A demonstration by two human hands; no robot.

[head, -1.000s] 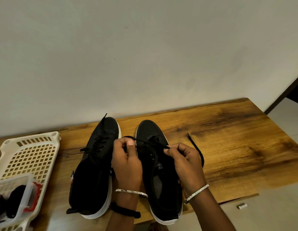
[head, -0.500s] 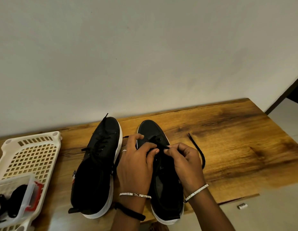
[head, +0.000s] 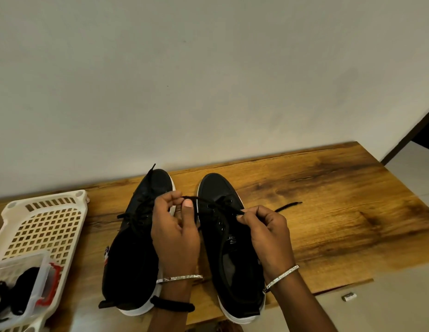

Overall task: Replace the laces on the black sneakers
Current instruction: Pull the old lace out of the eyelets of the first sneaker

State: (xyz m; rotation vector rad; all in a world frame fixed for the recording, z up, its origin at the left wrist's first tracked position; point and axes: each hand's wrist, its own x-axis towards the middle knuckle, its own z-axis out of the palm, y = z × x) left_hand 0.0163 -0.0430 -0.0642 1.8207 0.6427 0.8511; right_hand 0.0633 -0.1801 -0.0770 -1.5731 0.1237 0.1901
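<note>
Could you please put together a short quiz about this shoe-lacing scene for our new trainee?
1. True or false: the left hand and the right hand both pinch the black lace over the sneaker on the right.
2. The white basket stands: A) left of both sneakers, B) right of them, C) on top of them.
3. Fill in: the lace's loose end lies on the wooden ____.
Key: 1 true; 2 A; 3 table.
</note>
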